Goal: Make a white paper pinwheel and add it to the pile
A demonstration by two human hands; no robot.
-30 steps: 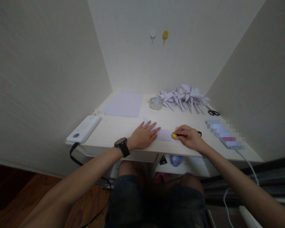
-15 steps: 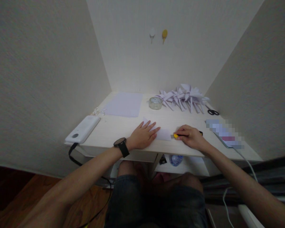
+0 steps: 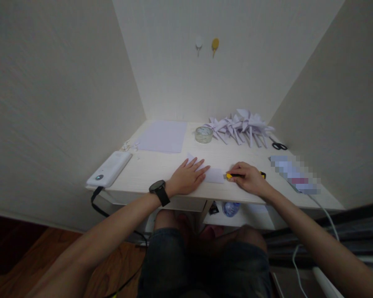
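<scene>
My left hand [image 3: 188, 176] lies flat with spread fingers on a folded piece of white paper [image 3: 215, 175], pressing it to the desk. Part of the paper is hidden under the palm; a pointed corner shows above the fingers. My right hand [image 3: 247, 177] is closed around a yellow and black utility knife [image 3: 233, 176]. The knife's tip points left and sits at the paper's right edge; whether the blade touches the paper I cannot tell.
A paper stack [image 3: 163, 136] lies back left, beside small white scraps [image 3: 129, 145]. Clear tape [image 3: 203, 135], several paper pinwheels [image 3: 242, 126] and black-handled scissors [image 3: 279, 146] line the back right. A white power bank [image 3: 110, 169] is at left, a phone-like device [image 3: 294, 174] at right.
My right hand and the knife have shifted very slightly to the left and up. The left hand and the paper stay in place.
</scene>
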